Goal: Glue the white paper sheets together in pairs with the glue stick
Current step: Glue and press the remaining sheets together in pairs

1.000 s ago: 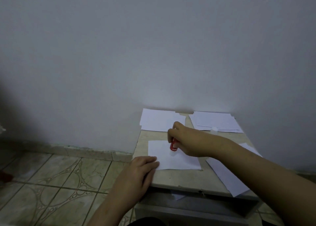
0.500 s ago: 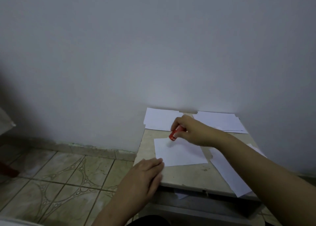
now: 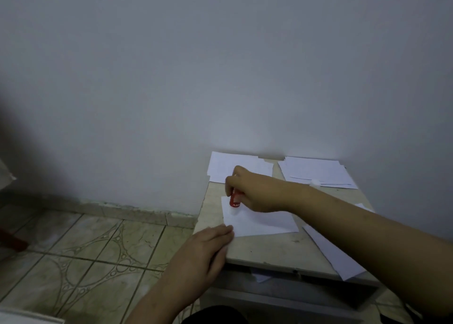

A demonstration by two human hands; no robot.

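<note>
Nearer the sheet's (image 3: 259, 222) left edge now, glue stick (image 3: 235, 200) pressed down.

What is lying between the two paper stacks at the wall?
Head view: only a bare strip of tabletop lies between the left stack and the right stack.

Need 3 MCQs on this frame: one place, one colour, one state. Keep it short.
1. Where does the glue stick touch?
A. the centre sheet's far left corner
B. the back right stack
C. the floor tiles

2. What colour is the glue stick's body?
A. blue
B. red
C. yellow

3. What is the left hand doing?
A. gripping the glue stick
B. lying flat, fingers at the centre sheet's near left corner
C. lifting a sheet

Key: 1 A, its tip meets the centre sheet there; 2 B, red shows below the right hand; 3 B, fingers straight on the table edge.
</note>
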